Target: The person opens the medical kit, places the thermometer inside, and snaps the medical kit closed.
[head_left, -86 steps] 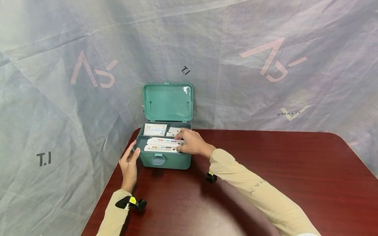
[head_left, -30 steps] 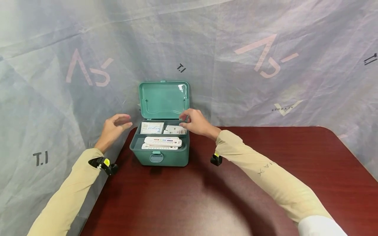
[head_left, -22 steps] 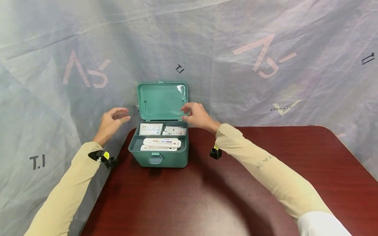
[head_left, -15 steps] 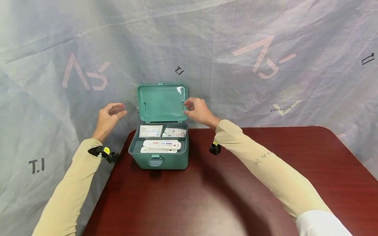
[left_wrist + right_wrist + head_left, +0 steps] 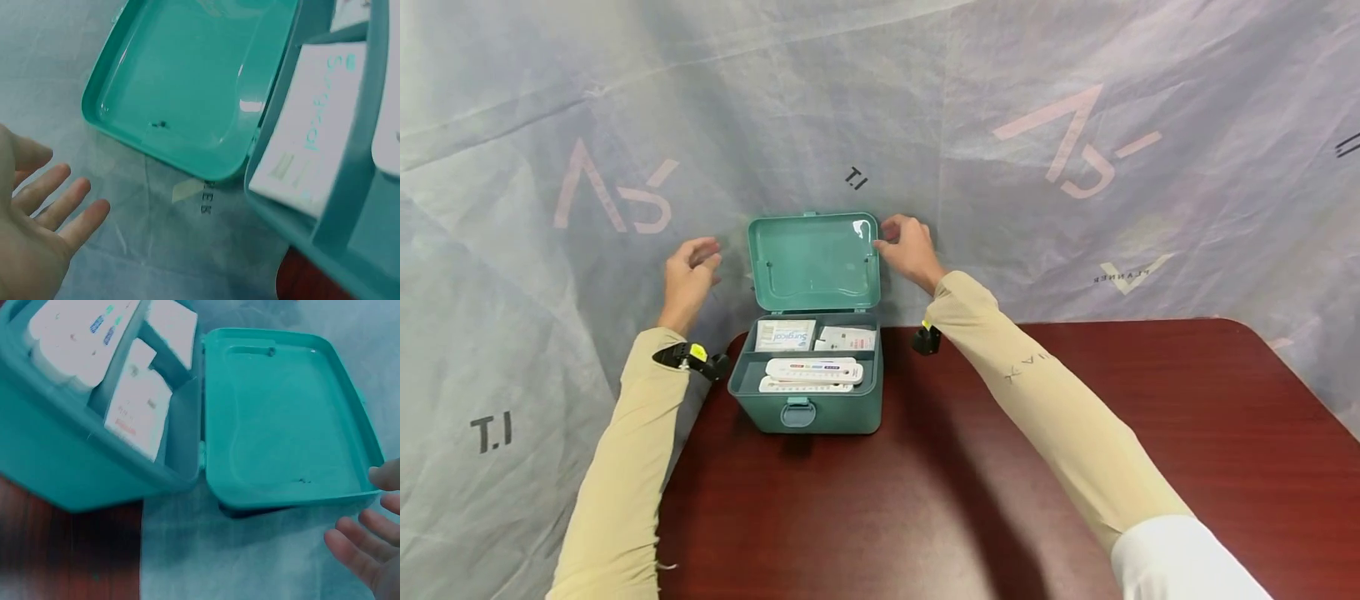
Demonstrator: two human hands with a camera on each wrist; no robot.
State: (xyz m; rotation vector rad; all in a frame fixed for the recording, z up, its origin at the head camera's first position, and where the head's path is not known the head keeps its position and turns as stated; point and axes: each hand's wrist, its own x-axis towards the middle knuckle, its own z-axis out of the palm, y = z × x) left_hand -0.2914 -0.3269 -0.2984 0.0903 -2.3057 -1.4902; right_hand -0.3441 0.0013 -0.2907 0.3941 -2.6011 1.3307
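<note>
A teal storage box [image 5: 805, 414] stands on the table with its lid [image 5: 812, 260] swung up at the back. Left of the lid hangs my left hand [image 5: 688, 279], holding nothing; in the left wrist view its fingers [image 5: 84, 224] are spread, apart from the lid. My right hand [image 5: 912, 252] is at the lid's right edge, thumb tip right at the rim in the right wrist view, other fingers [image 5: 353, 553] loosely extended. Several long white scaled strips [image 5: 814, 370], like thermometers, lie in the front compartment. A white packet [image 5: 785, 335] marked Surgical and another white packet [image 5: 846, 338] fill the rear ones.
The dark red table [image 5: 1037, 442] stretches to the right and front of the box. A grey printed sheet [image 5: 970, 167] hangs close behind the lid and along the left side. Black wrist cameras [image 5: 927, 338] sit on both sleeves.
The right hand has left the white strips in the front compartment and risen to the lid's right edge. The left hand has let go of the box's left side and risen beside the lid.
</note>
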